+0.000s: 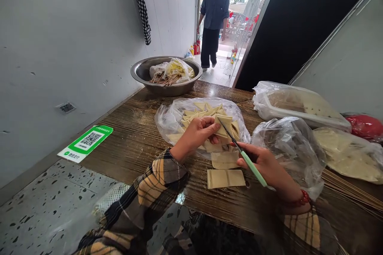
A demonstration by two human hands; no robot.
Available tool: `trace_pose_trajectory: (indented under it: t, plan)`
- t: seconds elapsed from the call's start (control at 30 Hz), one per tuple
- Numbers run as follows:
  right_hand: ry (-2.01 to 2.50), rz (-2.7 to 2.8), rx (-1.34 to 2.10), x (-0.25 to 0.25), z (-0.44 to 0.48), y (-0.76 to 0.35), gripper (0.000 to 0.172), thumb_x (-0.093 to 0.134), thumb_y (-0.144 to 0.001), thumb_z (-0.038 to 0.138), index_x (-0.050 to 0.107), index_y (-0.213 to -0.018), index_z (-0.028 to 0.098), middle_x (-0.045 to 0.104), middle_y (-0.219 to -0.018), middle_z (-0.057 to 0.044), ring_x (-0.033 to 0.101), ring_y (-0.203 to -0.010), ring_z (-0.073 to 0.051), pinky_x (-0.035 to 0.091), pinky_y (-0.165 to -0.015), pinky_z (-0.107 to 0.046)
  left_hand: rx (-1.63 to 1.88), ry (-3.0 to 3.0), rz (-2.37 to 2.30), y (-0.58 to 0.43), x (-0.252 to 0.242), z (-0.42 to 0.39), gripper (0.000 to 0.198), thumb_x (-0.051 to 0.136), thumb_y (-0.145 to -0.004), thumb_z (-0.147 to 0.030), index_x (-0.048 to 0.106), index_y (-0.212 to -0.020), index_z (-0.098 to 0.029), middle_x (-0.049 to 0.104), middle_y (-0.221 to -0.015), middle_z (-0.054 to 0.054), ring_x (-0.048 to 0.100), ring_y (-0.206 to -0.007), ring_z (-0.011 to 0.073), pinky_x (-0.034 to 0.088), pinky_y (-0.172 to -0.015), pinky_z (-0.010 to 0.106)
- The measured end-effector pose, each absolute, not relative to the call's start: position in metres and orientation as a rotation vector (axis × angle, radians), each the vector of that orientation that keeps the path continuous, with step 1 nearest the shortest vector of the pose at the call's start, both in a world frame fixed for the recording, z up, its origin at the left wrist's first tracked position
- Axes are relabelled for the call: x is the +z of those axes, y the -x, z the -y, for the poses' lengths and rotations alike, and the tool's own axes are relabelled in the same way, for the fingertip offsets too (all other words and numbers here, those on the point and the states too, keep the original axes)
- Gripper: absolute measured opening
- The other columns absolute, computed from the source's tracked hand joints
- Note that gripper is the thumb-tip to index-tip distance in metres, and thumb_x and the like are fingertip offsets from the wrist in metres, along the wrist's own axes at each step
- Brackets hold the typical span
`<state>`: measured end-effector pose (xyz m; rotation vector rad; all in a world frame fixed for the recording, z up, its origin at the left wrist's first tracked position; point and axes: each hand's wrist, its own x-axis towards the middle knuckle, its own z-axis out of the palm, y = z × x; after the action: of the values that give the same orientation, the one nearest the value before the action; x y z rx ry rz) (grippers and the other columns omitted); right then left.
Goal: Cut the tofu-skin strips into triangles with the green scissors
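Observation:
My left hand (pixel 200 130) pinches a pale yellow tofu sheet (pixel 223 130) between thumb and fingers. In my right hand (pixel 265 162) are scissors with light green handles (pixel 253 168); their dark blades lie diagonally across the sheet. Whether the blades are parted is hard to make out. Behind the hands, many cut tofu triangles (pixel 199 113) are heaped on a clear plastic bag (pixel 169 117). Nearer to me, a rectangular tofu piece (pixel 226 178) lies flat on the wooden table (pixel 131 147), with another piece (pixel 224 160) just beyond it.
A metal basin (pixel 137 73) holding skewers and bags stands at the table's far end. To the right are a crumpled plastic bag (pixel 289 147), a wrapped tray (pixel 302 101), bagged sheets (pixel 347 153) and thin sticks (pixel 353 195). A QR card (pixel 88 139) lies left. A person (pixel 214 16) is in the doorway.

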<state>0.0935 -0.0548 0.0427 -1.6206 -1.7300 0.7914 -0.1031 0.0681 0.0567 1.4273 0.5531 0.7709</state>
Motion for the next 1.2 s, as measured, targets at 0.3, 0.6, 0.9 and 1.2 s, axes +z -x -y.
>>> trace_pose_trajectory:
  t: [0.3,0.6,0.9,1.2]
  plan:
    - [1.644,1.735,0.718,0.038,0.053,-0.09,0.052,0.067,-0.081,0.041,0.068,-0.124,0.014,0.076,-0.092,-0.008,0.069,-0.083,-0.026,0.055,-0.077,-0.037,0.9,-1.369,-0.649,0.101,0.056,-0.069,0.032,0.07,-0.074,-0.046,0.061,-0.073,-0.015,0.056,-0.069,-0.002,0.056,-0.059,0.0106,0.056,-0.056,0.024]
    - [1.673,1.746,0.676,0.042,0.052,-0.088,0.053,0.067,-0.08,0.039,0.066,-0.126,0.012,0.076,-0.098,-0.009,0.069,-0.086,-0.027,0.054,-0.082,-0.04,0.817,-1.465,-0.591,0.098,0.057,-0.067,0.033,0.069,-0.074,-0.048,0.063,-0.068,-0.016,0.056,-0.066,-0.001,0.055,-0.056,0.0108,0.053,-0.051,0.023]
    - [1.656,1.748,0.704,0.042,0.049,-0.087,0.053,0.063,-0.084,0.044,0.067,-0.124,0.008,0.076,-0.101,-0.012,0.069,-0.088,-0.027,0.053,-0.081,-0.039,0.805,-1.541,-0.629,0.099,0.055,-0.068,0.035,0.064,-0.08,-0.047,0.057,-0.068,-0.015,0.049,-0.068,-0.002,0.052,-0.06,0.0099,0.056,-0.052,0.022]
    - [1.659,1.491,0.732,0.039,0.048,-0.089,0.057,0.064,-0.083,0.05,0.068,-0.122,0.009,0.072,-0.081,-0.007,0.061,-0.065,-0.018,0.049,-0.057,-0.029,1.024,-1.537,-0.781,0.105,0.05,-0.08,0.028,0.062,-0.082,-0.043,0.061,-0.081,-0.015,0.058,-0.072,0.0,0.056,-0.057,0.0105,0.049,-0.051,0.021]
